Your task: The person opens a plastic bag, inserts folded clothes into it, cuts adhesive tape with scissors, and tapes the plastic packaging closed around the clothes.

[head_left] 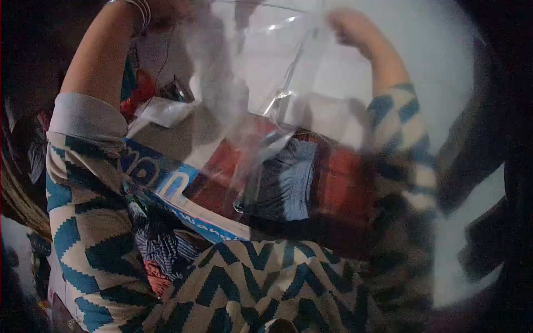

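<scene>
A clear plastic bag (283, 72) stretches between my raised hands, its upper edge near the top of the view. My right hand (352, 29) is closed on the bag's right side, fingers curled and slightly blurred. At the top left, my left hand (169, 12) grips the bag's other side; it is dim and partly cut off by the frame. Below the bag lies a folded dark garment (272, 188) with a gathered light blue waistband (300, 180). Whether the garment is inside the bag or beneath it, I cannot tell.
A red-brown surface (347, 177) lies under the garment. To its left is a blue and white printed panel (166, 177) with lettering. Striped cloth (164, 244) and orange cloth (157, 277) lie lower left. A red item (141, 91) sits farther back.
</scene>
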Demonstrator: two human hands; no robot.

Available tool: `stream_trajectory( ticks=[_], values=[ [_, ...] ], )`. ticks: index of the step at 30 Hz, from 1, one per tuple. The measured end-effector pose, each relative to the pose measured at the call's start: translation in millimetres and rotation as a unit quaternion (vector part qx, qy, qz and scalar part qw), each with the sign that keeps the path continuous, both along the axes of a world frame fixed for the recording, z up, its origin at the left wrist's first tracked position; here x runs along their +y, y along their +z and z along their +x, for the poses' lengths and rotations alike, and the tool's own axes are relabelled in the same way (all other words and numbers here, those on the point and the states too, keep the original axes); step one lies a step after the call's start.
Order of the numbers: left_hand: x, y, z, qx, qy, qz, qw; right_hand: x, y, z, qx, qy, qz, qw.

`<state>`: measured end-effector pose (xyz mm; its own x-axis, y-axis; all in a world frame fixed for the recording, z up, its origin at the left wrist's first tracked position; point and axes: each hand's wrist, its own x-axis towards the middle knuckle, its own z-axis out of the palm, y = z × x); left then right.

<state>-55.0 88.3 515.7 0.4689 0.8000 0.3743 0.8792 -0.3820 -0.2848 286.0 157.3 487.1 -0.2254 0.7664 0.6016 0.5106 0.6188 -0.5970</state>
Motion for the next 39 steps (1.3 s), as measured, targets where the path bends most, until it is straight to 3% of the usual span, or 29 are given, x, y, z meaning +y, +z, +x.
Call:
stream_trajectory(
  ticks=[1,3,4,6,7,8,10,12,13,14,17,19,20,22,23,24,25,27,29,31,32,33,35,36,39],
  values=[
    [-5,11,-8,0.061,-0.052,0.003,0.997,15,13,10,0.002,0.042,-0.039,0.998],
    [-5,21,-23,0.186,-0.155,-0.004,0.97,32,0,12,-0.101,0.042,-0.12,0.987],
    [10,29,-20,0.189,-0.15,-0.016,0.97,30,3,19,-0.097,0.051,-0.129,0.986],
    [56,13,-44,0.396,-0.097,0.069,0.911,16,7,7,-0.083,0.009,-0.07,0.994],
    [64,11,-50,0.494,-0.07,0.113,0.859,52,10,13,0.03,-0.019,0.006,0.999],
    [60,16,-48,0.494,-0.066,0.113,0.859,48,16,16,-0.045,-0.047,-0.009,0.998],
    [53,32,-27,0.445,-0.002,0.094,0.89,40,18,19,-0.159,-0.047,-0.068,0.984],
    [51,36,-2,0.425,0.024,0.09,0.9,44,5,24,-0.076,-0.051,-0.052,0.994],
    [48,31,11,0.328,0.044,0.059,0.942,55,-3,31,-0.074,-0.055,-0.051,0.994],
    [40,20,20,0.222,0.066,0.026,0.972,82,-13,41,-0.036,-0.07,0.096,0.992],
    [38,-24,44,-0.097,0.114,-0.093,0.984,18,-57,26,0.047,-0.051,-0.051,0.996],
    [51,-43,48,-0.084,0.037,-0.148,0.985,-21,-103,35,0.049,-0.002,-0.165,0.985],
    [39,-53,56,-0.155,0.025,-0.191,0.969,-36,-140,49,0.058,0.092,-0.145,0.983],
    [24,-89,52,-0.223,-0.042,-0.181,0.957,-101,-201,65,0.083,0.016,-0.145,0.986],
    [34,-96,42,-0.116,-0.036,-0.195,0.973,-139,-225,76,0.081,-0.061,-0.135,0.986],
    [3,-103,53,-0.091,-0.093,-0.145,0.981,-163,-250,98,0.065,-0.154,-0.146,0.975],
    [15,-118,45,-0.093,-0.09,-0.2,0.971,-183,-276,125,0.047,-0.243,-0.159,0.956],
    [-13,-122,65,-0.117,-0.048,-0.257,0.958,-217,-317,199,0.057,-0.436,-0.076,0.895],
    [-27,-129,74,-0.121,-0.06,-0.263,0.955,-235,-353,300,0.163,-0.56,0.027,0.812],
    [-26,-134,83,-0.119,-0.077,-0.258,0.956,-239,-366,384,0.103,-0.55,-0.025,0.828],
    [-24,-134,91,-0.174,-0.087,-0.294,0.936,-237,-365,409,0.082,-0.544,-0.045,0.834],
    [-23,-136,91,-0.235,-0.092,-0.326,0.911,-228,-356,413,0.026,-0.551,0.032,0.834],
    [-27,-132,102,-0.22,-0.129,-0.304,0.918,-210,-338,416,-0.065,-0.569,0.155,0.805],
    [-32,-130,109,-0.202,-0.174,-0.277,0.923,-204,-335,409,-0.07,-0.568,0.175,0.801],
    [-55,-115,141,-0.199,-0.11,-0.304,0.925,-184,-318,384,-0.009,-0.537,0.156,0.829]
  ],
)
